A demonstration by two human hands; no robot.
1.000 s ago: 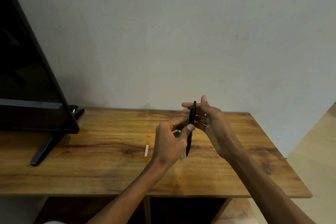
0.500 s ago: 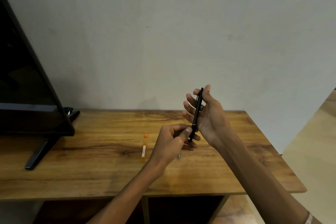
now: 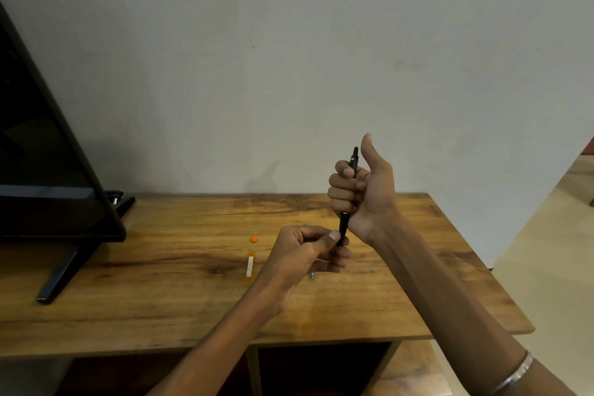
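A black pen (image 3: 344,226) stands nearly upright above the wooden table (image 3: 180,296). My right hand (image 3: 363,193) grips its upper barrel with the fingers curled round it and the thumb pointing up beside the pen's top. My left hand (image 3: 305,251) pinches the pen's lower tip between thumb and fingers. An orange tube (image 3: 249,268) lies on the table to the left of my left hand, with a small orange cap (image 3: 254,239) just beyond it. A small teal piece (image 3: 311,275) lies under my left hand, partly hidden.
A black flat screen (image 3: 48,177) on a slanted stand (image 3: 61,270) fills the left side of the table. A plain wall rises behind. The table's right edge drops to a light floor (image 3: 546,267). Open shelf compartments show below the tabletop.
My right hand went from an open palm cradling the pen to fingers curled round it, and it rose. The pen stands more upright. My left hand stays on the lower tip.
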